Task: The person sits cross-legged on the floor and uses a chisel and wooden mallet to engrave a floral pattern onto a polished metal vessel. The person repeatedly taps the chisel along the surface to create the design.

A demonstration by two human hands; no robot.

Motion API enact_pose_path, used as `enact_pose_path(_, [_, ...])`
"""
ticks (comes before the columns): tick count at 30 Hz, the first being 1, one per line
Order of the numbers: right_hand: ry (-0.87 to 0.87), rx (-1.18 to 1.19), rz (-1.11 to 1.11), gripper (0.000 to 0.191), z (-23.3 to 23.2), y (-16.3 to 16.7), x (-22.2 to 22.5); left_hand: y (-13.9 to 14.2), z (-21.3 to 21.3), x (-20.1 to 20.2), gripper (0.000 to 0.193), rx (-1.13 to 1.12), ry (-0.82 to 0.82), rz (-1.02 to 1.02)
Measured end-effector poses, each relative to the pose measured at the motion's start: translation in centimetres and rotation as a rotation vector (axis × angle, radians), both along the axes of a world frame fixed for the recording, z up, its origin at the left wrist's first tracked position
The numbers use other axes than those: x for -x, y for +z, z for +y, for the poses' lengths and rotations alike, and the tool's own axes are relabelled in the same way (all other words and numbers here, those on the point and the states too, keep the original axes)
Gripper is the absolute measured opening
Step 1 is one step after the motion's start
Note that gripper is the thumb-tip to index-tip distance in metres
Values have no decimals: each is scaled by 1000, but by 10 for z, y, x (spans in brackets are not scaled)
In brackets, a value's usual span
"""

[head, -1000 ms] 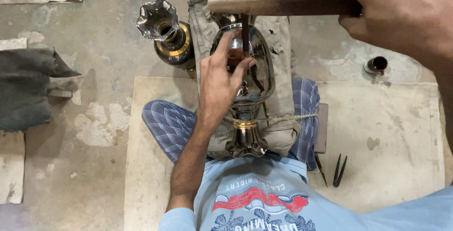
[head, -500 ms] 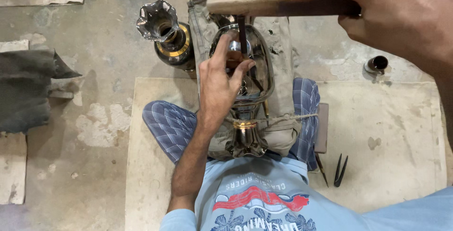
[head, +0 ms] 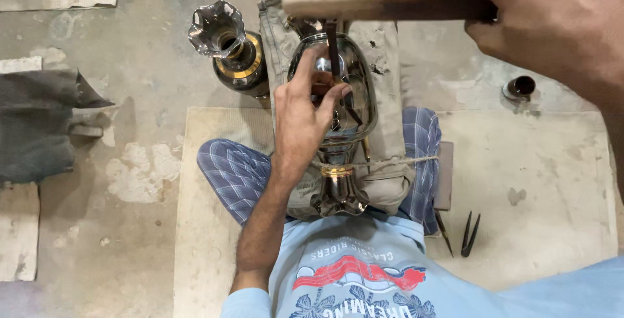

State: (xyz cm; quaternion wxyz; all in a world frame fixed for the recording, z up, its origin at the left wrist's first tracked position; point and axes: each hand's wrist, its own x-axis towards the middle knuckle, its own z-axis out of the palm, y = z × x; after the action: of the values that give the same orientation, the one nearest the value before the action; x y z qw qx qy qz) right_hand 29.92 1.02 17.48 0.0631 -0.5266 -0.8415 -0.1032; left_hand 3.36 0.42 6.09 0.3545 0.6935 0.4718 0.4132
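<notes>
On the person's lap, nearest the camera, a dark polished metal vase (head: 338,129) is lying on a khaki cloth pad (head: 390,162), its flared foot pointing toward the body and its rounded belly pointing away, so the long axis is running straight out from the torso. A cord (head: 396,161) is crossing the narrow neck just above the foot and seems to be binding the vase to the pad. The left hand (head: 300,120) is resting directly on the belly, fingers pinched around a thin dark punch-like tool (head: 333,51) that is standing nearly upright with its tip against the metal. The right hand (head: 552,25) is hovering above and to the right, clenched around the wooden handle of a mallet (head: 383,0); the handle is lying crosswise to the vase's axis, and its far end is sitting just over the top of the thin tool. The left hand is thus the one in contact with the vase, while the right is poised above it, apart from it. Beside the right knee, small dark pointed tools (head: 468,233) are lying on the pale mat (head: 552,181). Farther off, a second vase with a fluted mouth (head: 227,45) is standing on the concrete floor (head: 149,51) just left of the pad, and a small dark cup (head: 520,87) is sitting well to the right.
</notes>
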Motion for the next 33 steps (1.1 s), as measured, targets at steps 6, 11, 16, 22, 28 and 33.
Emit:
enact_pose_path(6, [-124, 91, -98, 73, -4, 4, 2, -1, -2, 1, 53, -25, -23, 3])
enact_pose_path(11, [-157, 102, -47, 62, -3, 3, 0, -3, -1, -1, 52, 4, -24, -2])
enact_pose_path(16, [-148, 54, -81, 63, -6, 4, 0, -3, -1, 0, 52, -22, -22, -7])
enact_pose_path(22, [-183, 135, 42, 61, -8, 11, 5, -2, -3, 0, 51, 9, -21, -28])
enact_pose_path(28, [-14, 71, 70, 76, -9, 9, -3, -3, -3, -1, 54, 5, -22, 33])
enact_pose_path(33, [-132, -1, -49, 64, -13, -1, -12, -14, -3, 4, 47, 10, -78, -16])
